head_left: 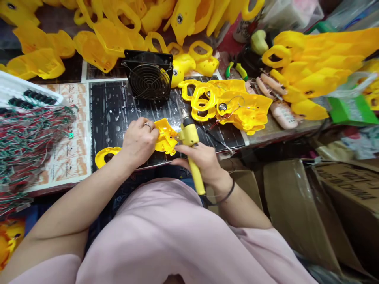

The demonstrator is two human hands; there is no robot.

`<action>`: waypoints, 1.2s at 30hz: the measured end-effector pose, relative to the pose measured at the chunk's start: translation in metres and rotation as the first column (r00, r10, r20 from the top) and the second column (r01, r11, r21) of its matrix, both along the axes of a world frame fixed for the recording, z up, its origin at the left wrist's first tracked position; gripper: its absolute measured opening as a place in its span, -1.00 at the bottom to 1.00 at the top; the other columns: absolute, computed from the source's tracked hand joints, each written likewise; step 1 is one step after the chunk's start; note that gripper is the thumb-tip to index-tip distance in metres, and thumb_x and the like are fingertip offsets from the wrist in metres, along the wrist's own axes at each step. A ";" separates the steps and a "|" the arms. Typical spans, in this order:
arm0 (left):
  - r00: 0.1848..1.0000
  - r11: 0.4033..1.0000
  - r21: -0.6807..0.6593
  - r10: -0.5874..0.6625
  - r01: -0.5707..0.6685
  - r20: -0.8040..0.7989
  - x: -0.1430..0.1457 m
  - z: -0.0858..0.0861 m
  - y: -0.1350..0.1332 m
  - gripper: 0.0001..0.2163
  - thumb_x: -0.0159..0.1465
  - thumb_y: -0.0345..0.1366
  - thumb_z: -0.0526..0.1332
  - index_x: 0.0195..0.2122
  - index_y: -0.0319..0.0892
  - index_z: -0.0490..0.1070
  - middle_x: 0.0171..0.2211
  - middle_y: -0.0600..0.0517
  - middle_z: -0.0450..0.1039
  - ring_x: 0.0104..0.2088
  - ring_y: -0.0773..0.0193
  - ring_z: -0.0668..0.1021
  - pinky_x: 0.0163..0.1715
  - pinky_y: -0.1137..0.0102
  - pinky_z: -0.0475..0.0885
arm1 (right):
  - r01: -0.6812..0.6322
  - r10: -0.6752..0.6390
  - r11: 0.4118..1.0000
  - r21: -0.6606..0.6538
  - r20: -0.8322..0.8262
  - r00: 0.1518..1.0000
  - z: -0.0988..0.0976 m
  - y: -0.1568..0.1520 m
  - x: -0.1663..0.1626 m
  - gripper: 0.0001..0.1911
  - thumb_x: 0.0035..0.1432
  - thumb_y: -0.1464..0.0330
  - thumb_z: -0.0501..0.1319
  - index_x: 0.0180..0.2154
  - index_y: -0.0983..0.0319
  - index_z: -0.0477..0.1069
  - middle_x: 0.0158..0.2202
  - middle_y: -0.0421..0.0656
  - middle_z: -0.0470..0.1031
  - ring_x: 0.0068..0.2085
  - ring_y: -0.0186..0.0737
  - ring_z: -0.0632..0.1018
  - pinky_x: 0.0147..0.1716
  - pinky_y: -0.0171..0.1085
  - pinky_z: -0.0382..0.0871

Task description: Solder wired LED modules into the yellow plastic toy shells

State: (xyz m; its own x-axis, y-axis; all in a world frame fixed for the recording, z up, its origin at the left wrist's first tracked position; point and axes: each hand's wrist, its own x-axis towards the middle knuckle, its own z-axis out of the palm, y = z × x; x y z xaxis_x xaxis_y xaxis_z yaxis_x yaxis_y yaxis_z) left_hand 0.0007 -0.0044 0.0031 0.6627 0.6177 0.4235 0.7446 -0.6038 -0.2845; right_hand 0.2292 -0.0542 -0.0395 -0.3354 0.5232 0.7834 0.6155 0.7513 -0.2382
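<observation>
Head view only.

Left grip [139,140] is closed around the left side of a yellow shell [166,136], pinning it low over the worktop [112,106] edge. Right grip [199,157] is wrapped around a yellow tool [191,136] that looks like a soldering iron. The tool body touches the shell's right edge and its metal tip points away from the person. I can't tell if the tip touches plastic.

- A second loose shell [105,154] lies just left of the left grip, at the worktop lip.
- The fan [149,75] stands beyond both grips.
- The pile of wired shells [233,104] sits beyond and right of the right grip, and thin leads trail from it toward the tool.
- The wire bundle [26,134] is well left of the left grip.

Risks as I judge them:
- The left fingertips sit right beside the tool, so a slip could burn them if it's hot.
- A lingering tip could scar or melt the shell.
- The trailing leads could snag on the tool and drag the pile.
- The shell is held at the edge, so a loosened hold would drop it into the lap.
</observation>
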 end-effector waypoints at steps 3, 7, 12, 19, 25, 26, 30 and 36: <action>0.999 0.999 -0.040 -0.007 0.009 0.053 -0.002 0.009 -0.002 -0.81 0.38 -0.38 0.21 -0.37 -0.18 0.57 -0.32 -0.10 0.61 -0.16 0.04 0.56 -0.26 0.19 0.40 | 0.004 -0.007 1.000 0.031 0.101 0.995 -0.009 0.006 -0.006 -0.63 0.37 0.07 0.27 -0.02 0.21 0.57 -0.30 -0.12 0.59 -0.30 -0.24 0.56 -0.30 -0.33 0.42; 0.967 0.987 -0.081 -0.121 0.142 0.224 -0.007 0.023 -0.001 -0.80 0.42 -0.30 0.19 -0.28 -0.09 0.62 -0.20 -0.01 0.67 -0.11 0.09 0.59 -0.10 0.16 0.42 | 0.042 -0.049 0.997 0.060 0.120 0.992 -0.014 0.005 -0.009 -0.61 0.39 0.04 0.25 -0.01 0.19 0.57 -0.39 -0.17 0.50 -0.34 -0.25 0.48 -0.36 -0.32 0.33; 0.945 0.962 -0.018 -0.265 0.274 0.192 -0.010 0.019 0.008 -0.74 0.44 -0.27 0.15 -0.36 -0.07 0.58 -0.47 0.05 0.57 -0.22 0.15 0.57 -0.11 0.17 0.36 | 0.051 -0.052 0.999 0.012 0.119 0.992 -0.018 0.003 -0.012 -0.58 0.35 0.03 0.29 0.03 0.19 0.55 -0.37 -0.15 0.52 -0.32 -0.25 0.51 -0.34 -0.32 0.34; 1.000 0.979 -0.202 -0.026 0.029 0.016 -0.012 0.016 0.010 -0.75 0.40 -0.27 0.12 -0.36 -0.08 0.56 -0.48 -0.03 0.55 -0.34 0.13 0.57 -0.41 0.31 0.31 | 0.092 -0.098 0.993 0.071 0.085 0.992 -0.016 0.002 -0.018 -0.62 0.34 0.03 0.30 -0.04 0.18 0.58 -0.42 -0.19 0.51 -0.37 -0.27 0.50 -0.34 -0.33 0.35; 0.994 0.944 -0.315 0.081 -0.099 -0.069 -0.012 0.020 0.003 -0.85 0.32 -0.34 0.20 -0.25 -0.13 0.59 -0.38 -0.04 0.61 -0.37 0.12 0.64 -0.43 0.35 0.40 | 0.110 -0.119 0.990 0.088 0.099 0.988 -0.014 0.002 -0.018 -0.62 0.36 0.03 0.27 -0.06 0.18 0.60 -0.44 -0.19 0.49 -0.39 -0.28 0.47 -0.35 -0.34 0.34; 0.993 0.939 -0.328 0.083 -0.106 -0.084 -0.012 0.021 0.002 -0.84 0.30 -0.37 0.20 -0.23 -0.13 0.60 -0.36 -0.05 0.62 -0.35 0.11 0.64 -0.41 0.34 0.42 | 0.113 -0.122 0.989 0.093 0.098 0.988 -0.014 0.002 -0.018 -0.62 0.36 0.03 0.27 -0.06 0.18 0.60 -0.45 -0.20 0.49 -0.40 -0.28 0.47 -0.36 -0.34 0.33; 0.997 0.950 -0.304 0.076 -0.068 0.014 -0.009 0.020 -0.002 -0.78 0.33 -0.43 0.14 -0.18 -0.16 0.60 -0.25 -0.10 0.64 -0.22 0.06 0.64 -0.25 0.26 0.50 | 0.109 -0.119 0.988 0.110 0.082 0.990 -0.013 0.001 -0.019 -0.65 0.35 0.05 0.30 -0.08 0.19 0.60 -0.46 -0.20 0.48 -0.40 -0.28 0.47 -0.36 -0.34 0.32; 0.971 0.974 -0.177 0.171 -0.141 0.168 0.000 0.012 -0.004 -0.78 0.42 -0.35 0.09 -0.15 -0.13 0.56 -0.23 -0.11 0.64 -0.07 -0.05 0.57 -0.11 0.11 0.40 | 0.127 -0.136 0.987 0.096 0.093 0.986 -0.015 0.000 -0.021 -0.66 0.33 0.06 0.34 -0.07 0.16 0.59 -0.45 -0.21 0.50 -0.41 -0.29 0.46 -0.38 -0.33 0.29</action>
